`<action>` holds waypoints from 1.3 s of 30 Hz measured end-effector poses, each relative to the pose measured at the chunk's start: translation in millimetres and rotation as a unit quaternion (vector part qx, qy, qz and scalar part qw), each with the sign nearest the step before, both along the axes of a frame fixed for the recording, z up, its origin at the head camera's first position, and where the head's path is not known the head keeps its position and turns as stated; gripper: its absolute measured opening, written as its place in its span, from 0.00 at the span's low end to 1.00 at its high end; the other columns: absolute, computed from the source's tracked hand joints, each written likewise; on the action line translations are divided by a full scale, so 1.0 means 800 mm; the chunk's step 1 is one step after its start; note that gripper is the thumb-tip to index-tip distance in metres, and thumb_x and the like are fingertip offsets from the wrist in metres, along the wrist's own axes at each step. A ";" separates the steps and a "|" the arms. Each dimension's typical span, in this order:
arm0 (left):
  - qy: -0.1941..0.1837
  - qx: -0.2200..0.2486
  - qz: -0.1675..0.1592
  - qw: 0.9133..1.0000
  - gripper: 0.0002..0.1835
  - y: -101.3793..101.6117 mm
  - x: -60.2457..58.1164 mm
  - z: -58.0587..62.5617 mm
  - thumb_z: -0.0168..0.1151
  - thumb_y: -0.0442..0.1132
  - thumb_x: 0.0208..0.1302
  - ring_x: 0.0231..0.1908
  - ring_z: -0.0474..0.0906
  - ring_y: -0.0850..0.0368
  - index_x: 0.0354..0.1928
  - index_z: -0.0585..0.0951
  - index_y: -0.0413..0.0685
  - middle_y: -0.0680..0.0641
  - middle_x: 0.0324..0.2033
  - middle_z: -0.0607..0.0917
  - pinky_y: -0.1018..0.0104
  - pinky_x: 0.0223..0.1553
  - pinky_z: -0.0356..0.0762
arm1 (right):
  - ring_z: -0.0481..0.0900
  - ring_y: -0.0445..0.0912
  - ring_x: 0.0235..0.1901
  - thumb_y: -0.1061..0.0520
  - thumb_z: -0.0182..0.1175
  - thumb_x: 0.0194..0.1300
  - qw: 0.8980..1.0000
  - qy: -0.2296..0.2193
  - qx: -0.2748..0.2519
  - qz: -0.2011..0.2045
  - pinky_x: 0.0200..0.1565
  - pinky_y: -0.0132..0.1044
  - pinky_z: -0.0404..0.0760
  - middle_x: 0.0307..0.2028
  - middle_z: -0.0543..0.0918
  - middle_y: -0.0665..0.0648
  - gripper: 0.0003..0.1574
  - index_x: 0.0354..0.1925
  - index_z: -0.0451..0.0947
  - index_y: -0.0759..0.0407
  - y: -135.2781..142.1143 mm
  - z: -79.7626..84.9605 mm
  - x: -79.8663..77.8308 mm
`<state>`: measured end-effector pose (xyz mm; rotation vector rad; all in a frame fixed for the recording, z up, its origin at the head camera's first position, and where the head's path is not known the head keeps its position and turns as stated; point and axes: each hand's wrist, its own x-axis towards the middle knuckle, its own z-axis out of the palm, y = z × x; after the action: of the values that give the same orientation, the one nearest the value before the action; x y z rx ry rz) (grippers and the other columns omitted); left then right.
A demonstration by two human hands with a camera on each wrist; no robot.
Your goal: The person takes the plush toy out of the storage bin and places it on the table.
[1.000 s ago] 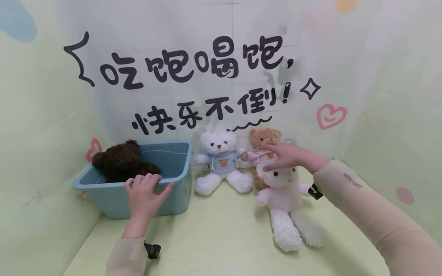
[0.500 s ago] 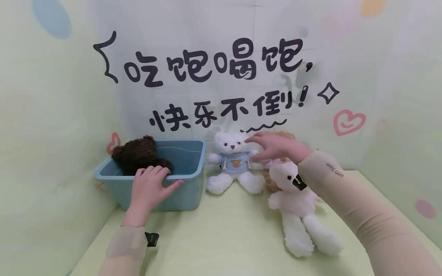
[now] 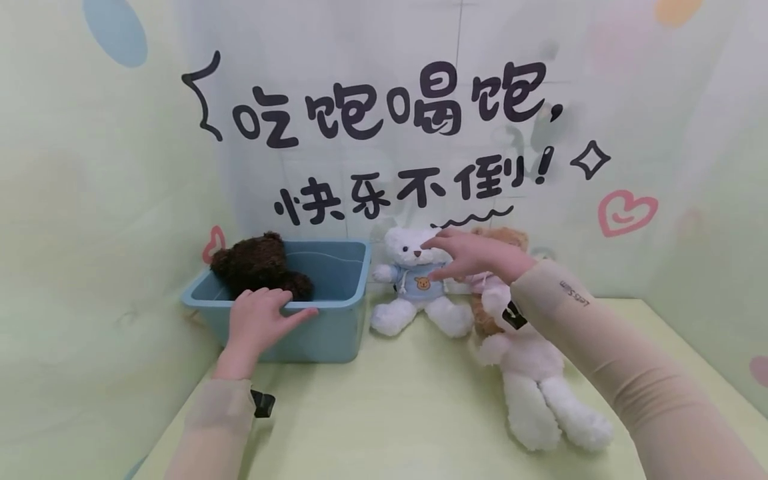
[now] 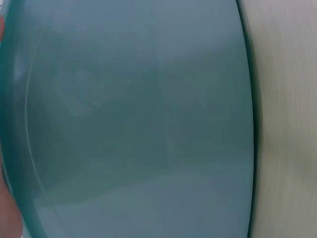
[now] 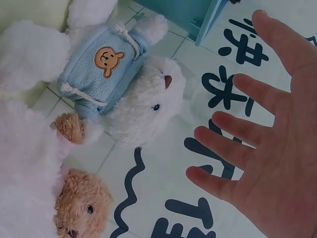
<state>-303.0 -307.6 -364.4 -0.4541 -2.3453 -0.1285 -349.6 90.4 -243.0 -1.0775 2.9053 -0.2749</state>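
My left hand (image 3: pixel 258 320) grips the near rim of a blue plastic bin (image 3: pixel 327 333), its fingers hooked over the edge and the thumb spread along it. A dark brown teddy bear (image 3: pixel 252 263) lies inside. In the left wrist view the bin's smooth outer wall (image 4: pixel 138 124) fills most of the picture. My right hand (image 3: pixel 480 253) hovers with fingers spread, holding nothing. Behind it sits a white teddy bear in a blue hoodie (image 3: pixel 414 283), its face partly covered in the head view. The right wrist view shows this white bear (image 5: pixel 153 104) apart from the fingers.
Right of the white bear sits a tan teddy bear (image 3: pixel 504 237) in pink, partly hidden. Before it a white and pale pink plush toy (image 3: pixel 531 360) leans back, its head behind my sleeve. A lettered wall (image 3: pixel 384 40) stands behind the pale green table (image 3: pixel 360 413).
My right hand has moved left from over the plush toy and tan bear to before the white bear. My left hand stays on the rim. The head view has turned slightly left.
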 end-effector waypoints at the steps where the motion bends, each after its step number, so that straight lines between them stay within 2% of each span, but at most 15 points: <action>1: -0.001 -0.002 0.001 1.000 0.33 0.000 -0.001 0.001 0.61 0.73 0.50 0.13 0.56 0.59 0.13 0.61 0.56 0.55 0.10 0.59 0.62 0.22 0.52 | 0.64 0.56 0.64 0.43 0.64 0.62 1.000 0.000 0.001 0.001 0.62 0.52 0.64 0.67 0.62 0.63 0.41 0.69 0.66 0.53 -0.001 0.001 0.000; 5: -0.012 -0.004 0.008 1.000 0.34 0.001 0.003 0.002 0.60 0.74 0.50 0.12 0.54 0.58 0.13 0.60 0.56 0.55 0.09 0.58 0.63 0.18 0.48 | 0.65 0.57 0.64 0.43 0.65 0.61 1.000 0.000 0.006 -0.002 0.61 0.54 0.65 0.67 0.62 0.64 0.42 0.69 0.65 0.53 -0.005 0.006 0.002; 10: -0.015 -0.009 0.019 1.000 0.34 0.000 0.018 -0.002 0.61 0.74 0.48 0.11 0.53 0.58 0.13 0.59 0.56 0.55 0.10 0.57 0.64 0.17 0.46 | 0.65 0.56 0.64 0.41 0.64 0.61 1.000 -0.006 0.018 -0.013 0.61 0.54 0.65 0.68 0.60 0.63 0.45 0.71 0.62 0.52 -0.011 0.012 0.006; 15: 0.016 -0.010 0.009 1.000 0.35 -0.005 0.043 -0.005 0.62 0.75 0.46 0.11 0.50 0.60 0.12 0.57 0.57 0.56 0.10 0.54 0.64 0.17 0.43 | 0.65 0.56 0.64 0.41 0.63 0.61 1.000 -0.007 0.025 -0.007 0.61 0.54 0.64 0.69 0.60 0.63 0.44 0.71 0.62 0.51 -0.023 0.018 0.012; 20: 0.060 -0.010 -0.022 0.998 0.36 -0.006 0.065 -0.006 0.52 0.79 0.49 0.11 0.49 0.61 0.13 0.56 0.58 0.58 0.10 0.53 0.65 0.15 0.43 | 0.67 0.56 0.62 0.42 0.64 0.61 0.999 0.001 0.032 0.004 0.60 0.53 0.65 0.66 0.65 0.62 0.43 0.70 0.63 0.53 -0.030 0.019 0.016; 24: 0.077 -0.010 -0.037 0.996 0.36 -0.006 0.081 -0.006 0.47 0.81 0.50 0.11 0.47 0.62 0.13 0.55 0.59 0.59 0.11 0.52 0.65 0.15 0.42 | 0.69 0.55 0.60 0.43 0.64 0.62 0.999 0.004 0.031 0.016 0.59 0.52 0.67 0.64 0.66 0.62 0.43 0.70 0.63 0.54 -0.034 0.018 0.020; 29: 0.099 -0.014 -0.040 0.994 0.36 -0.010 0.087 -0.004 0.47 0.81 0.50 0.11 0.47 0.63 0.13 0.55 0.59 0.60 0.12 0.52 0.66 0.14 0.42 | 0.70 0.55 0.59 0.44 0.63 0.62 0.999 0.011 0.032 0.025 0.59 0.52 0.68 0.65 0.65 0.64 0.42 0.70 0.64 0.55 -0.048 0.023 0.017; 33: 0.123 -0.015 -0.044 0.991 0.36 -0.012 0.089 -0.005 0.46 0.82 0.51 0.11 0.47 0.63 0.13 0.55 0.59 0.60 0.12 0.51 0.66 0.15 0.42 | 0.69 0.55 0.61 0.44 0.63 0.62 0.999 0.015 0.025 0.025 0.61 0.50 0.66 0.67 0.64 0.63 0.41 0.69 0.65 0.54 -0.072 0.032 0.013; 36: 0.162 -0.017 -0.045 0.986 0.37 -0.011 0.089 -0.009 0.42 0.82 0.52 0.11 0.46 0.62 0.12 0.55 0.58 0.59 0.12 0.51 0.67 0.15 0.41 | 0.67 0.54 0.63 0.43 0.62 0.63 0.999 0.020 0.022 0.036 0.63 0.48 0.63 0.66 0.66 0.61 0.39 0.69 0.66 0.53 -0.097 0.037 0.009; 39: 0.216 -0.014 -0.048 0.975 0.38 -0.006 0.089 -0.015 0.40 0.82 0.53 0.10 0.45 0.61 0.11 0.55 0.57 0.58 0.12 0.50 0.68 0.16 0.39 | 0.64 0.52 0.65 0.42 0.62 0.64 0.998 0.023 0.022 0.050 0.64 0.47 0.62 0.67 0.66 0.59 0.39 0.68 0.66 0.52 -0.125 0.041 0.005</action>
<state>-231.8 -312.7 -376.0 -0.5500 -1.9014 -0.0374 -345.9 -9.8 -210.5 -1.2334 2.8715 -0.1840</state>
